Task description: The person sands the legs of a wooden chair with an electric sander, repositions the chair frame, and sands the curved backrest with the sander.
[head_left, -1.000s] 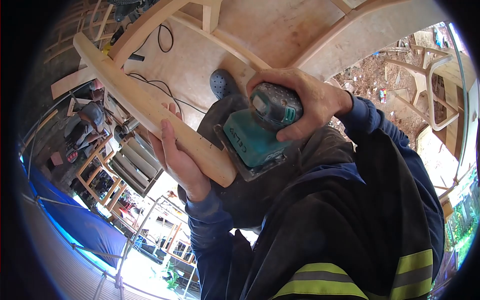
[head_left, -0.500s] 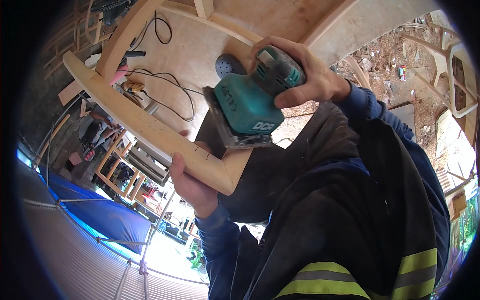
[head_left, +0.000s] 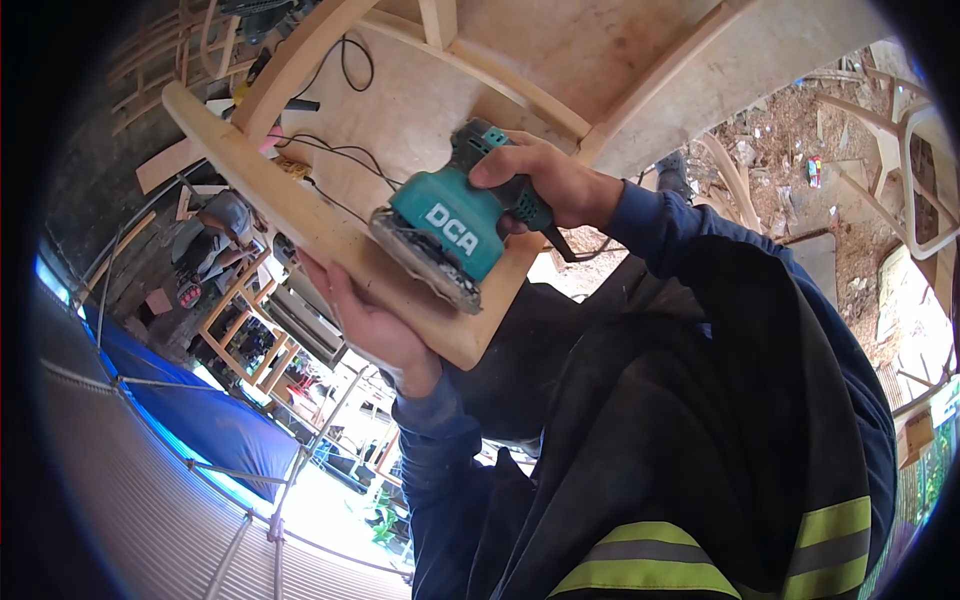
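Observation:
Wrapped round the body of a teal DCA sander is my right hand. The sander is tilted, its pad over the near part of a pale wooden chair frame; whether the pad touches the wood I cannot tell. My left hand holds the frame's curved rail from below and the left side, close to its rounded corner. Part of that hand's fingers is hidden behind the wood. The sander's cord leaves its rear end on the right.
Black cables lie on the board floor beyond the frame. Wooden frames stand at the right among wood scraps. At the left are a seated person, more wooden frames and a blue sheet.
The sander has moved left and turned, with its pad now over the rail. My left hand has moved up a little along the wood, and the frame has shifted in view.

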The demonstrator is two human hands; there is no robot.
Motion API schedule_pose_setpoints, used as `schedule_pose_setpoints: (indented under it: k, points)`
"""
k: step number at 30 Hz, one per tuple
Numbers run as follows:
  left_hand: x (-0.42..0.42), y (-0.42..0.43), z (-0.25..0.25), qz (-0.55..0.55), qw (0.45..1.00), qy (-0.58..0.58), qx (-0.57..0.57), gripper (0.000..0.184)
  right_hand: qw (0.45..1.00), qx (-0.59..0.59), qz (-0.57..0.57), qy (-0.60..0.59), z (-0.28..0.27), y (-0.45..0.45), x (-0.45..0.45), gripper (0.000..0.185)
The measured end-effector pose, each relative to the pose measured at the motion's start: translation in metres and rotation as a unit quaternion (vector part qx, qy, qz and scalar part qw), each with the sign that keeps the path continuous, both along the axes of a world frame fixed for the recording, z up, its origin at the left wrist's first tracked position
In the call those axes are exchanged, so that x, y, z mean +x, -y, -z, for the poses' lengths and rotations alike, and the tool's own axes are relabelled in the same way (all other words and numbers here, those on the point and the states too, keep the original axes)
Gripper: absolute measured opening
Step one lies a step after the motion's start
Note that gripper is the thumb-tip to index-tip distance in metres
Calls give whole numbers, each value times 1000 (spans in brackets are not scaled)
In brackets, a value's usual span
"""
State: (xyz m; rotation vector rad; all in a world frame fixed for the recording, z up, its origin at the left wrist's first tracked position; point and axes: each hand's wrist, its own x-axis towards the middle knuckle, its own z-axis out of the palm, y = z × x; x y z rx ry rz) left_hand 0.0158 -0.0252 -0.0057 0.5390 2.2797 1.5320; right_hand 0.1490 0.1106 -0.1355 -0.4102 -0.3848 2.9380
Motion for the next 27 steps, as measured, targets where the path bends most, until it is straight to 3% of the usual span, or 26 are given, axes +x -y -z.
schedule_pose_setpoints:
  k: [4, 8, 9, 12, 16, 27]
  points:
    - [8, -11, -6, -4, 1000, -6, -9, 60, 1000, 3, -6, 24, 3, 5, -1, 30]
    - [7, -13, -5, -1, 995, -82, -51, 55, 999, -13, -19, 41, 5, 8, -6, 29]
    - [6, -13, -5, 9, 998, -56, -31, 58, 998, -13, -21, 51, 4, 8, -5, 29]
    - [4, -12, -6, 56, 988, -121, -73, 57, 998, -36, -34, 46, -3, 3, 1, 30]
    - [7, -15, -7, 50, 996, -66, -31, 55, 998, 18, -45, 43, -16, -11, 4, 33]
    - [2, -11, -1, 56, 997, -54, -12, 55, 993, 57, -73, 79, -34, -26, 4, 41]
